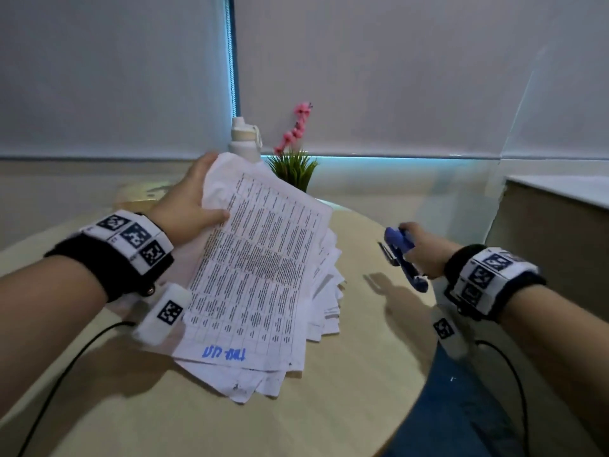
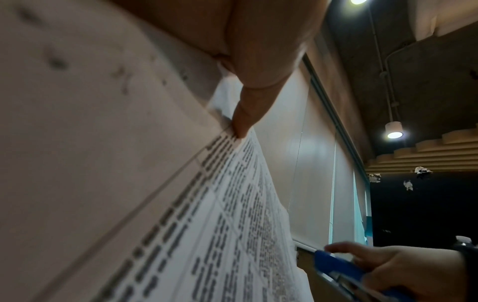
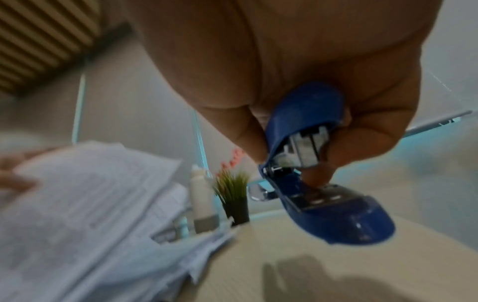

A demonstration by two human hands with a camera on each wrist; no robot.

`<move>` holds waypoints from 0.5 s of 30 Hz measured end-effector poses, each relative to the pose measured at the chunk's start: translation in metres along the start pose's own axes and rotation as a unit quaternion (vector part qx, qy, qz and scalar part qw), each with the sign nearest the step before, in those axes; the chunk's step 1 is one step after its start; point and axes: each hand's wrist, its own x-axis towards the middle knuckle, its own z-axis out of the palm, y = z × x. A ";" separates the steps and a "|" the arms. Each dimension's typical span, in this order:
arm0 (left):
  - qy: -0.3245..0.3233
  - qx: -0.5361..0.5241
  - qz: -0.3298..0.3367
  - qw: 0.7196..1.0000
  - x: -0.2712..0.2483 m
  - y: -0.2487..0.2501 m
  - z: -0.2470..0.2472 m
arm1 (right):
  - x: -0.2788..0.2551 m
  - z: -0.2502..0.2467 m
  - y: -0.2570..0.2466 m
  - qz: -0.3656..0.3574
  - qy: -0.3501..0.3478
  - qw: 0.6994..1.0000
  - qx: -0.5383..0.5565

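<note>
A thick stack of printed sheets with tables and blue handwriting lies tilted on the round beige table. My left hand grips the stack's far left corner, thumb on top, and lifts that end; the thumb presses the printed sheets in the left wrist view. My right hand holds a blue stapler above the table, right of the stack and apart from it. The blue stapler hangs with its jaws apart in the right wrist view, fingers wrapped round its top arm; the sheets are to its left.
A white bottle and a small potted plant with pink flowers stand at the table's far edge behind the stack. A low counter is at the right. Black cables trail from both wrists. My blue-trousered leg is beside the table.
</note>
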 end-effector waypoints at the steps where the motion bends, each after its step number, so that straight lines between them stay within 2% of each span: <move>1: -0.003 -0.005 0.000 1.000 -0.001 0.000 0.000 | 0.013 0.007 -0.002 0.009 -0.018 0.999 -0.029; 5: -0.004 -0.053 -0.004 0.999 -0.002 0.003 -0.001 | 0.047 0.028 0.000 0.038 -0.042 0.994 -0.093; 11: -0.002 -0.086 -0.035 0.996 -0.007 0.003 -0.002 | 0.055 0.046 -0.003 0.089 -0.112 0.979 -0.142; 13: -0.005 -0.096 -0.043 0.994 -0.008 0.004 -0.002 | 0.050 0.042 -0.010 0.084 -0.100 0.979 -0.157; 15: -0.016 -0.110 -0.046 0.993 -0.010 0.008 -0.001 | 0.042 0.027 -0.022 0.039 -0.040 0.990 -0.128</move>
